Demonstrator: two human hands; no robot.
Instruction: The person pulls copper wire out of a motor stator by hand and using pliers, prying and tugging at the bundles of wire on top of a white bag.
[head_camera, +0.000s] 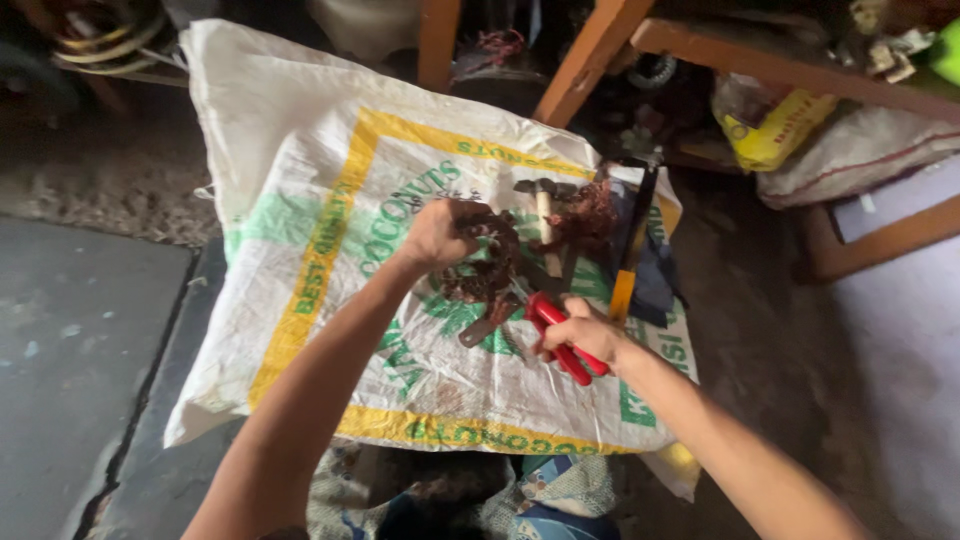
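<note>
- On the floor, a white woven sack (300, 150) serves as a work mat, keeping loose parts together.
- Left hand (432, 236) is closed over a tangle of reddish-brown wire (487, 270), pinning it at the sack's centre.
- Right hand (585, 333) is wrapped around red-handled pliers (553, 335); their long axis runs diagonally, nose toward the tangle, handles back toward the person.
- A hammer (545, 210) and a yellow-handled tool (630, 250) lie just beyond, within reach.

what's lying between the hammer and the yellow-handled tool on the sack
In the head view, a reddish-brown tangle of wire lies between the hammer and the yellow-handled tool.
</note>
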